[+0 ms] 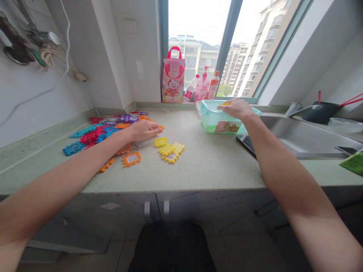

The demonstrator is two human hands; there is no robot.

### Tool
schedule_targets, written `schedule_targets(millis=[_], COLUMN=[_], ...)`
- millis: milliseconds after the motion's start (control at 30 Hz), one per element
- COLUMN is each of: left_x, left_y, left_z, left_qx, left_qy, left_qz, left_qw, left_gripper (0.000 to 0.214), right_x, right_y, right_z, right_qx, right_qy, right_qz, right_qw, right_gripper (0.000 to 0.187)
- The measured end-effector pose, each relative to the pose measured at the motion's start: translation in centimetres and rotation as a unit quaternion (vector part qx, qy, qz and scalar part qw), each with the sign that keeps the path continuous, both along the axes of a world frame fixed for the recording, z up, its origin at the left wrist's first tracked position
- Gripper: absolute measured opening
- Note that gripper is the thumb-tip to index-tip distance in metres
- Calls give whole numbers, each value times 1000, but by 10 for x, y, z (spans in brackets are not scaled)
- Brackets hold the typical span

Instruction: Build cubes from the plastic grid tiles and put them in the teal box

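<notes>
My left hand (144, 130) rests on the green counter (204, 162), fingers stretched toward an orange tile at the edge of a heap of coloured plastic puzzle tiles (99, 132). Three yellow tiles (169, 148) lie just in front of it, and an orange tile (131, 158) sits nearer me. My right hand (236, 108) is over the rim of a pale green plastic tub (215, 121), fingers curled on a small yellow-orange piece (226, 103) that is mostly hidden.
A pink gift bag (173, 77) and several bottles (202, 87) stand on the window sill. A steel sink (297, 138) with a tap lies to the right, a dark phone (246, 142) beside it. Cabinet doors are below the counter.
</notes>
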State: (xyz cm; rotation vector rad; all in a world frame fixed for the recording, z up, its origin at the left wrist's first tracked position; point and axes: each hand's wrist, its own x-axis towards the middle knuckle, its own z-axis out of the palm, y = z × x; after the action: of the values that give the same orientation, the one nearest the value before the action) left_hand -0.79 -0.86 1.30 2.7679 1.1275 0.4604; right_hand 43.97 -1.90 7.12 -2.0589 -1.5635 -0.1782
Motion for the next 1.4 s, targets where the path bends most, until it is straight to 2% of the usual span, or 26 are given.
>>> schedule_targets(millis=[500, 567, 667, 767, 867, 967, 1033, 1100, 1167, 1233, 1300, 1400], left_x=[0, -1, -2, -2, -3, -5, -6, -7, -7, -5, -2, 4], left_y=[-4, -5, -9, -13, -15, -13, -10, -9, -9, -13, -18, -27], left_z=[3, 4, 8, 11, 13, 11, 9, 7, 6, 7, 11, 18], left_qx=[-16, -32, -54, -73, -90, -93, -90, -88, -90, -95, -112, -162], left_qy=[-6, -5, -6, -3, 7, 22, 29, 32, 28, 8, -21, -37], left_qz=[-5, -23, -44, -52, -57, -57, -56, -52, -43, -37, -48, -89], left_qw=[1000, 999, 998, 996, 994, 994, 994, 994, 995, 995, 992, 982], left_gripper=[49, 49, 49, 44, 39, 44, 47, 48, 48, 49, 48, 47], right_x=[-3, -7, -19, -41, -73, -108, -127, -141, -150, -153, -153, -153], right_y=[-2, -4, -11, -24, -40, -52, -56, -58, -59, -60, -60, -60], right_z=[-1, -1, 0, 4, 5, 0, -8, -17, -25, -30, -31, -30], right_qx=[4, 24, 105, 197, 217, 120, -6, -135, -217, -244, -245, -252], right_qy=[-8, -16, -47, -80, -88, -67, -38, -9, -6, -29, -49, -57], right_qz=[-6, -13, -14, 73, 219, 369, 467, 529, 544, 538, 538, 544], right_qw=[1000, 999, 993, 974, 947, 919, 883, 838, 810, 806, 805, 798], right_gripper=[39, 39, 38, 36, 35, 30, 30, 40, 56, 67, 69, 62])
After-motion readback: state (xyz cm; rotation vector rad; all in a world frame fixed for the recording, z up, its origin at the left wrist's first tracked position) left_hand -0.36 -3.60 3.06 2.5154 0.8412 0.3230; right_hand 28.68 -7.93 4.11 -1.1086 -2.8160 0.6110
